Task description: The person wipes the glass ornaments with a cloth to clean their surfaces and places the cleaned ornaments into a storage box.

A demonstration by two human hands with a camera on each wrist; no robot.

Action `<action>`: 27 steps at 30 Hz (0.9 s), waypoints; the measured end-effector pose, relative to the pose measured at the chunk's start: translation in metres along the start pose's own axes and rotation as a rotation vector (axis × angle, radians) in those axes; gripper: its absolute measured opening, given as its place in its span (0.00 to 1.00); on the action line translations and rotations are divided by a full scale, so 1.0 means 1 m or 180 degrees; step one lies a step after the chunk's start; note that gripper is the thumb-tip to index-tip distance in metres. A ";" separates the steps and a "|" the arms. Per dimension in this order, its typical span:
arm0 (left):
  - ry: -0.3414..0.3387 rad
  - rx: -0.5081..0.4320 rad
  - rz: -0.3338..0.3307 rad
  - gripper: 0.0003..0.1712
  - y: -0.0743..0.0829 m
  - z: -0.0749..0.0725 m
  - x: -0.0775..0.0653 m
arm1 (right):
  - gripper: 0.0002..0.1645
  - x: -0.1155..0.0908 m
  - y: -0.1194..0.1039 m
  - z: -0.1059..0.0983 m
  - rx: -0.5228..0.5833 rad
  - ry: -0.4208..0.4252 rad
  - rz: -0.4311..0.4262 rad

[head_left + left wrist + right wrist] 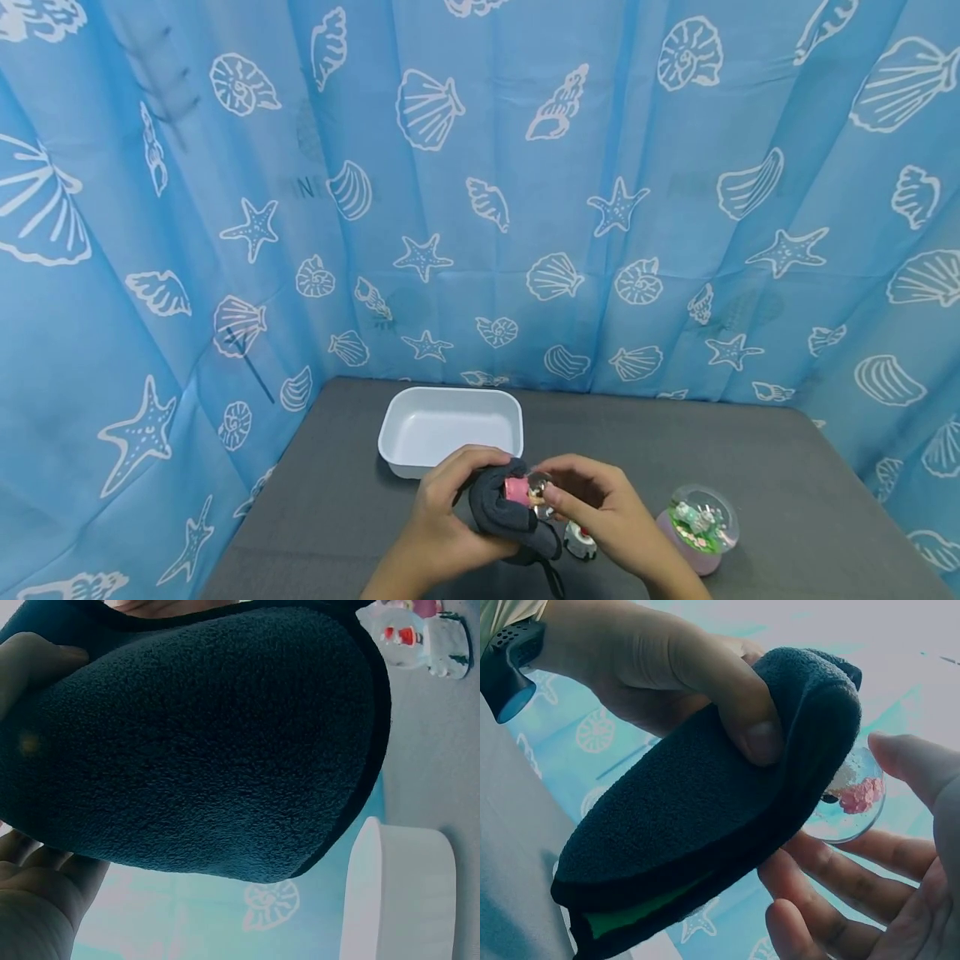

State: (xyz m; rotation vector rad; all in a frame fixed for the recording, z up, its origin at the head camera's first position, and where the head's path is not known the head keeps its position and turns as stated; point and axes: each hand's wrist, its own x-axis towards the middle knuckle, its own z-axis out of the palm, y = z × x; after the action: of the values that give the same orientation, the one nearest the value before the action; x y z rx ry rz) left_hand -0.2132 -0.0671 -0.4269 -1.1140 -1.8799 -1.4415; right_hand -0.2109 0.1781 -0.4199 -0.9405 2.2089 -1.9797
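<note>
My left hand [450,521] grips a folded dark grey fleece cloth [498,504] with black edging. The cloth wraps round a small snow globe [516,490] with a pink base, and its clear dome pokes out to the right. My right hand [603,500] pinches that dome between thumb and fingers. In the right wrist view, the left thumb presses on the cloth [682,802], and pink decoration shows inside the dome [859,799]. Part of the globe is hidden by the cloth. The left wrist view is mostly filled by the cloth [202,742].
Behind the hands stands a white rectangular tub [396,467] on the grey table [315,517]. A small white-based snow globe [580,543] is partly hidden by the right hand. To the right sits a larger lilac-based globe [697,529]. A blue shell-patterned curtain [517,200] hangs behind.
</note>
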 end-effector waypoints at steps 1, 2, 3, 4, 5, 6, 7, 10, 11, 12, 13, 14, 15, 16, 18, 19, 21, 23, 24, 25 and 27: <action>0.0001 -0.0004 0.0000 0.46 0.000 0.000 0.000 | 0.17 0.000 0.000 0.000 -0.0047 0.0004 -0.0039; 0.0002 -0.0005 0.0006 0.46 0.000 -0.001 0.000 | 0.18 0.000 0.000 0.000 -0.0100 0.0016 -0.0090; 0.0006 -0.0003 0.0014 0.46 0.000 -0.001 0.000 | 0.20 -0.001 0.000 -0.001 -0.0145 0.0028 -0.0147; 0.0008 -0.0007 0.0015 0.46 -0.001 -0.001 0.000 | 0.22 -0.001 0.000 -0.001 -0.0182 0.0041 -0.0205; 0.0010 -0.0010 0.0019 0.46 -0.001 -0.001 0.001 | 0.24 -0.001 0.000 -0.001 -0.0204 0.0059 -0.0244; 0.0011 -0.0011 0.0022 0.46 -0.001 -0.001 0.001 | 0.26 -0.002 0.000 -0.001 -0.0215 0.0075 -0.0280; 0.0014 -0.0011 0.0028 0.46 -0.001 -0.002 0.001 | 0.28 -0.002 0.001 -0.001 -0.0215 0.0077 -0.0330; 0.0012 -0.0012 0.0036 0.47 -0.001 -0.002 0.001 | 0.31 -0.002 0.002 -0.001 -0.0126 0.0023 -0.0391; 0.0008 -0.0014 0.0034 0.46 -0.001 -0.002 0.001 | 0.31 -0.003 0.002 -0.001 -0.0094 0.0003 -0.0394; 0.0009 -0.0013 0.0034 0.46 -0.001 -0.002 0.001 | 0.32 -0.002 0.003 -0.001 -0.0073 -0.0021 -0.0409; 0.0011 -0.0015 0.0040 0.46 -0.001 -0.002 0.001 | 0.32 -0.003 0.003 -0.001 -0.0065 -0.0037 -0.0416; 0.0014 -0.0012 0.0045 0.46 -0.001 -0.002 0.001 | 0.31 -0.003 0.003 -0.001 -0.0056 -0.0045 -0.0411; 0.0018 -0.0009 0.0048 0.46 0.000 -0.003 0.001 | 0.31 -0.003 0.003 -0.001 -0.0051 -0.0048 -0.0406; 0.0024 -0.0005 0.0052 0.46 0.000 -0.003 0.001 | 0.30 -0.002 0.004 -0.001 -0.0053 -0.0043 -0.0401; 0.0029 -0.0006 0.0046 0.46 0.000 -0.003 0.002 | 0.29 -0.002 0.003 -0.001 -0.0070 -0.0031 -0.0389; 0.0028 -0.0004 0.0033 0.46 0.000 -0.003 0.002 | 0.28 -0.002 0.003 -0.001 -0.0085 -0.0023 -0.0383; 0.0014 -0.0009 -0.0012 0.46 0.001 -0.003 0.002 | 0.28 -0.002 0.002 -0.001 -0.0101 0.0012 -0.0325; -0.0002 -0.0029 -0.0060 0.46 0.001 -0.003 0.001 | 0.27 -0.002 0.002 0.000 -0.0135 0.0035 -0.0303; -0.0007 -0.0033 -0.0078 0.46 0.001 -0.003 0.001 | 0.27 -0.002 0.001 0.000 -0.0153 0.0042 -0.0302; -0.0011 -0.0037 -0.0083 0.46 0.001 -0.003 0.001 | 0.27 -0.003 0.001 0.000 -0.0169 0.0049 -0.0294; -0.0010 -0.0043 -0.0079 0.46 0.001 -0.003 0.001 | 0.26 -0.002 0.001 0.000 -0.0223 0.0062 -0.0275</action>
State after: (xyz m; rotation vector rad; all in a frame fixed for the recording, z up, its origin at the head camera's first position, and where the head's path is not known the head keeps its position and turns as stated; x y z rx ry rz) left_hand -0.2132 -0.0696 -0.4246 -1.1036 -1.8951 -1.4689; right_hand -0.2090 0.1789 -0.4215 -1.0465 2.3001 -1.9663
